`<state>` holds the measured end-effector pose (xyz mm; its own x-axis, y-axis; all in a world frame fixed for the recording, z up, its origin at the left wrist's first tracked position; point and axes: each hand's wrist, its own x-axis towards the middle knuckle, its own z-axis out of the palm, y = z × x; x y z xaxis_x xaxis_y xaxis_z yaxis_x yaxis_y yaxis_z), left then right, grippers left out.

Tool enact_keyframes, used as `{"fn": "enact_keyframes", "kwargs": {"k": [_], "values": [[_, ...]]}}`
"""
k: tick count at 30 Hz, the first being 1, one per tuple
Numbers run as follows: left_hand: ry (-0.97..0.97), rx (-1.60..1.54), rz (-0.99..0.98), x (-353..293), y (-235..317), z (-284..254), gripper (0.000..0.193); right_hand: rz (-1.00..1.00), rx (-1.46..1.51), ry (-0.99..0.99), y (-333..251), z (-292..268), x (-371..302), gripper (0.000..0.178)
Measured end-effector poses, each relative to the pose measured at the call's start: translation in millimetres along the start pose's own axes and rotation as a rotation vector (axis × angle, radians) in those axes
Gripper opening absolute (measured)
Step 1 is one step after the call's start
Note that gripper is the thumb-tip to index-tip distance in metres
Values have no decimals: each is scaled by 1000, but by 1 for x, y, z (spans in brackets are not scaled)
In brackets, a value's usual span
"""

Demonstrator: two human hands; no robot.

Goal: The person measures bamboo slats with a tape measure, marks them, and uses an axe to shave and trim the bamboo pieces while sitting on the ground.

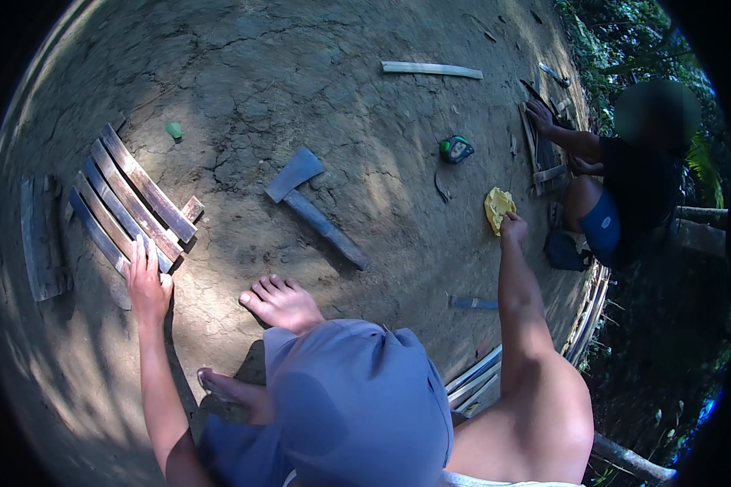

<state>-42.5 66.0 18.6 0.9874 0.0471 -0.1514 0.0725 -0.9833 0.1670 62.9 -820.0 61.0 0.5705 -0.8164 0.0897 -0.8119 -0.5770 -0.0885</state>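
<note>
My left hand (pixel 148 284) lies with its fingers stretched out on the near end of a slatted wooden piece (pixel 134 191). Several long slats are set side by side on a crosspiece there, on the ground at the left. Far out to the right, my right hand (pixel 513 228) has its fingers drawn together at the lower edge of a crumpled yellow wrapper (pixel 499 207). The fingertips hide whatever they pinch. Between the hands, an axe (pixel 321 223) with a broad metal head and a wooden handle rests on the soil, beyond my bare foot (pixel 280 302).
A green and black tape measure (pixel 456 149) sits near the yellow wrapper. One pale wooden strip (pixel 432 69) is farther off. Wood pieces (pixel 45 235) lie at far left, more strips (pixel 475 381) by my right leg. At right another person (pixel 633 170) handles a wooden frame (pixel 536 154).
</note>
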Motion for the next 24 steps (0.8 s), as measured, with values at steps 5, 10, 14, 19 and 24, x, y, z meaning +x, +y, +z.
{"fn": "enact_keyframes", "kwargs": {"k": [5, 10, 14, 19, 24], "values": [[-62, 22, -51, -16, -10, -25, 81, 7, -136, -110, -18, 22, 9, 23], [-61, 114, -49, -27, -20, -36, 82, 75, -146, -212, -13, 61, 17, 26], [-23, 35, -57, -17, 14, 8, 77, -253, -729, -160, 60, 55, 118, 36], [-44, 116, -110, -23, 9, -21, 75, 278, 73, -361, 16, 80, 23, 36], [-137, -32, -18, 3, 21, -30, 89, 263, 911, -339, 33, -14, 23, 20]]}}
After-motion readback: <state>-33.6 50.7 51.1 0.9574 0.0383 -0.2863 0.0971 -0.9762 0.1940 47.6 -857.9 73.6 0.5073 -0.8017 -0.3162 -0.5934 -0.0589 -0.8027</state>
